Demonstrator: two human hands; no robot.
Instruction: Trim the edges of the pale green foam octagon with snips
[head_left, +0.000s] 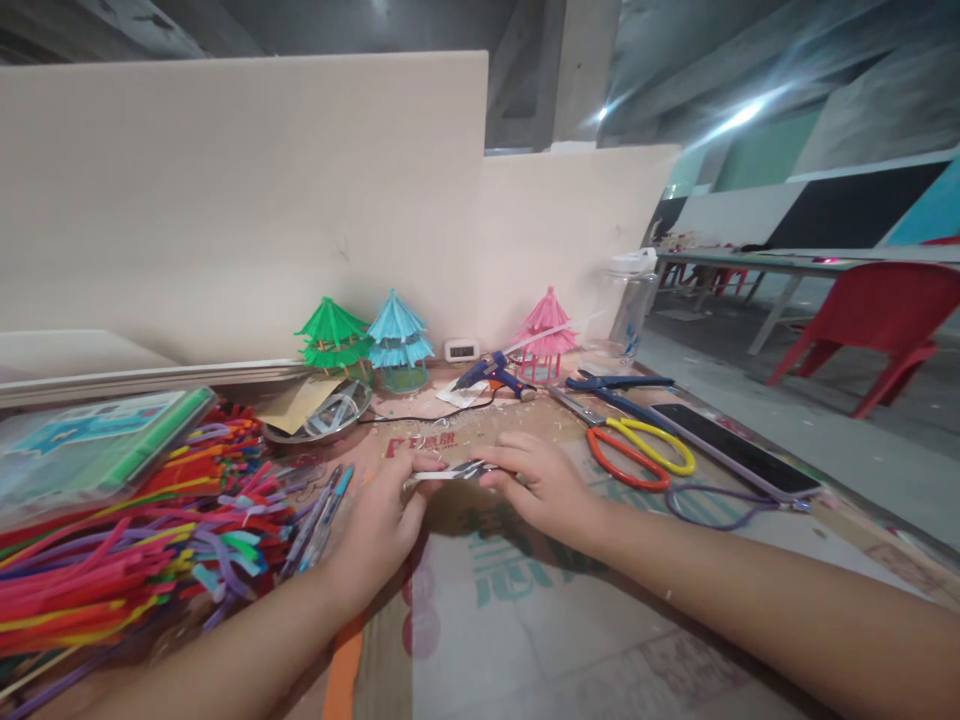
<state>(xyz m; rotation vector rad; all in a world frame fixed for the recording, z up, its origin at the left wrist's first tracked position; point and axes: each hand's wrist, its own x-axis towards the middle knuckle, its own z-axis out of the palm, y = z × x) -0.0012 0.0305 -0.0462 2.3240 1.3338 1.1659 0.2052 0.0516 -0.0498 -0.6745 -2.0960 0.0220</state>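
Note:
Over the middle of the table, my left hand (394, 500) is closed, fingers and thumb pinching one end of a slim white-and-grey object (441, 474). From the other side my right hand (536, 485) pinches its darker, shiny end. Blur and fingers hide its exact kind. Right of my right hand lie scissors (630, 465) with one orange and one yellow handle loop. A blue glue gun (499, 375) rests beyond both hands. Close to my left hand are several pens (322, 515).
Pipe cleaners (112, 560) and a plastic case (97, 450) crowd the left. A metal bowl (319, 425), green (332, 325), blue (396, 330) and pink (549, 325) little pavilions stand behind. Pliers (619, 390), a phone (739, 450) and a clear bottle (634, 300) are right.

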